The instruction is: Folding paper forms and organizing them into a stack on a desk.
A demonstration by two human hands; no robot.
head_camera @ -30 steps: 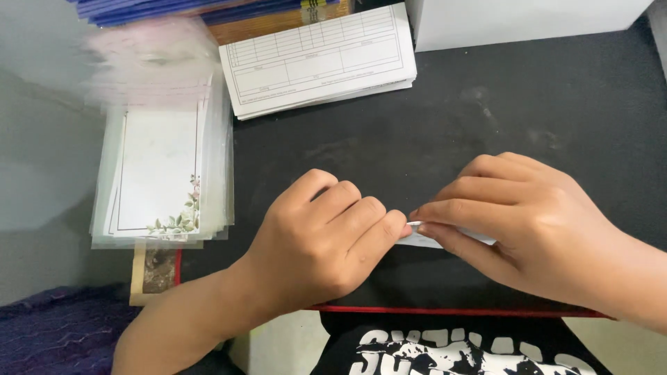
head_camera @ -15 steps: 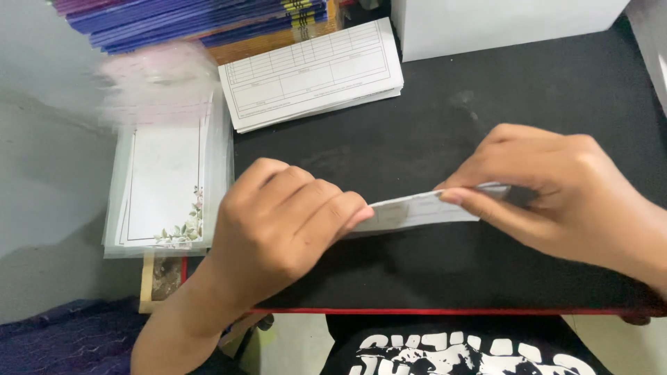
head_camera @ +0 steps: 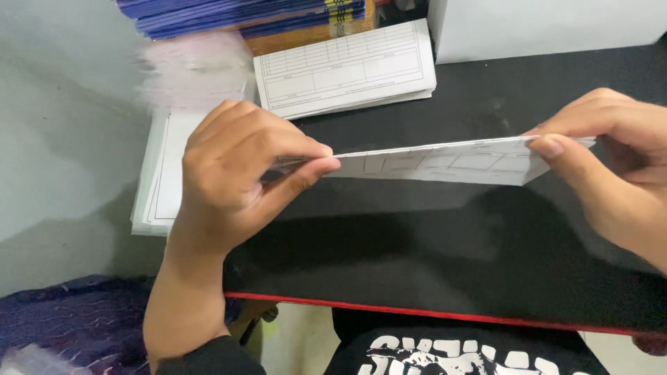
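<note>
Starting at the far left, we see a pale wall surface and, low in the corner, a purple patterned cloth (head_camera: 76,312). Next comes a stack of white cards in clear sleeves (head_camera: 156,187), partly hidden behind our left hand (head_camera: 243,167), with a blurred sheet of clear wrapping (head_camera: 198,69) above it. Our left hand is raised over the edge of the black tabletop (head_camera: 417,243), fingers curled, with thumb and forefinger pressed together on the left end of a folded paper form (head_camera: 445,161). The form is white, printed with a grid of thin ruled boxes, and it stretches as a long narrow strip between both hands, held up in the air above the tabletop and casting a soft shadow on it. We see it nearly edge-on, its layers lying close together, with the lower edge angling up toward the right end. Behind it, at the back of the tabletop, lies a pile of flat printed forms (head_camera: 347,69) of the same kind, beside a stack of blue-edged books (head_camera: 243,12) and a white box (head_camera: 542,28). On the right, our right hand (head_camera: 618,167) pinches the other end of the form between thumb and fingers. A red trim (head_camera: 417,312) runs along the near edge of the tabletop, and a black printed shirt (head_camera: 465,351) shows below it.
</note>
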